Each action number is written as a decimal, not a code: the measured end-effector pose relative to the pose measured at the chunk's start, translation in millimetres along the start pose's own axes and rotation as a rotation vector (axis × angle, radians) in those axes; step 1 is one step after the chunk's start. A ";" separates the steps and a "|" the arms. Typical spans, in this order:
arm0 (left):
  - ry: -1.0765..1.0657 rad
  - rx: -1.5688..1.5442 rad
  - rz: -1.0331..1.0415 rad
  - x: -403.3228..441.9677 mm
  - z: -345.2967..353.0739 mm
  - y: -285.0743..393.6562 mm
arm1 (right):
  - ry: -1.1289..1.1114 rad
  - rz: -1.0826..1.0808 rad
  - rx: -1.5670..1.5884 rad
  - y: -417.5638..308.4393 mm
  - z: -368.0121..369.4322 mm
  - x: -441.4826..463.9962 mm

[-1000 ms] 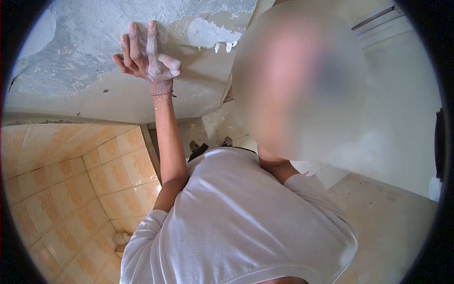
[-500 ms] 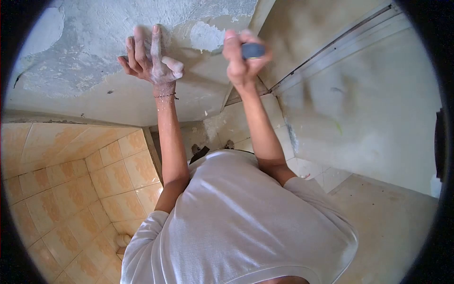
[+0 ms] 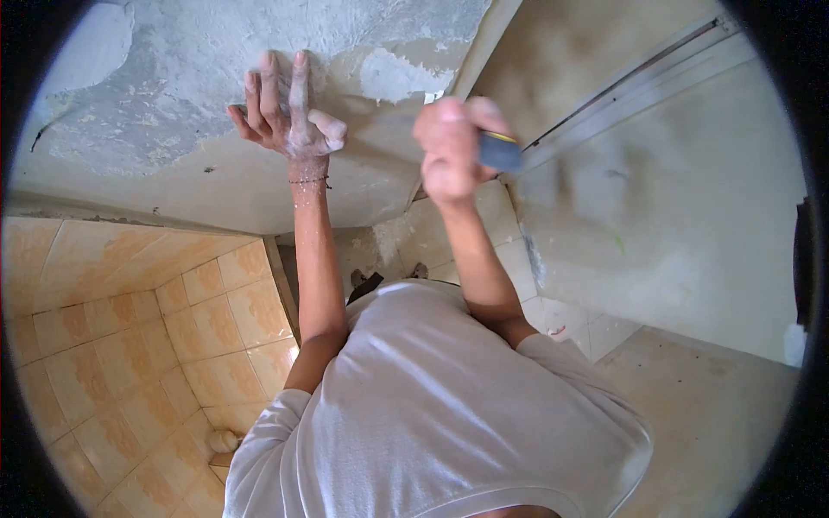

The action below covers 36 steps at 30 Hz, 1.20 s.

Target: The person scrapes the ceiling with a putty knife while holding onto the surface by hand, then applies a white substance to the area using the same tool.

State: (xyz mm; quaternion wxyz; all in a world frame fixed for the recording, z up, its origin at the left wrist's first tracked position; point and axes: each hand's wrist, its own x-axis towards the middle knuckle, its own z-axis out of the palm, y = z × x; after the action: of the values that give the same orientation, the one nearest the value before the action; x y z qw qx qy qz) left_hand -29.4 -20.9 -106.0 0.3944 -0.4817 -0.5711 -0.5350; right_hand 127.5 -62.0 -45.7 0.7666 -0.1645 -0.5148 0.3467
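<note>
My left hand is spread against the peeling wall, its fingers and thumb coated in white dust. To the right, my right hand is closed round a scraper with a dark grey handle and a yellow band. Motion smears this hand, and the scraper's blade cannot be made out clearly. A pale bare patch with ragged edges lies on the wall between and above my hands.
The wall ends on the right at a corner edge. A pale door-like panel stands beyond it. Orange-patterned tiles line a recess at lower left. Debris lies on the floor by my feet.
My right hand has moved down and slightly right with the scraper, whose handle end now points more to the right. My left hand keeps its place on the wall; the view has shifted slightly.
</note>
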 end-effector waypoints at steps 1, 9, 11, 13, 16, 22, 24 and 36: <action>-0.012 0.004 -0.007 -2.0 -0.8 -1.3 | -0.008 -0.034 0.103 -15.1 1.3 5.4; 0.037 -0.016 0.043 -0.4 1.5 -2.7 | -0.066 -0.061 -0.147 47.7 -22.2 -7.1; 0.058 -0.022 0.056 3.4 5.3 -4.7 | 0.002 -0.059 -0.002 25.1 -15.8 -2.6; 0.050 -0.033 0.053 -2.7 2.9 -3.2 | -0.005 -0.092 0.126 -1.5 -13.7 18.7; 0.059 -0.063 0.070 -0.7 2.5 -4.1 | -0.011 -0.152 0.099 -3.6 -19.8 30.1; 0.041 -0.037 0.017 0.0 4.1 -3.3 | 0.041 -0.088 -0.028 13.9 -34.8 14.3; 0.036 -0.034 0.018 -0.8 2.1 -1.7 | -0.045 -0.120 0.032 -6.5 -38.2 27.7; 0.117 -0.066 0.075 -1.3 8.8 -6.4 | -0.148 -0.283 0.021 0.1 -52.1 38.7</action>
State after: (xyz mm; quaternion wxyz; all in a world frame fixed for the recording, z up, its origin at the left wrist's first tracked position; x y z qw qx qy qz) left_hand -34.8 -12.1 -109.8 0.4309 -0.4831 -0.5108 -0.5657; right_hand 183.4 -29.3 -41.3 0.7693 -0.0564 -0.5844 0.2519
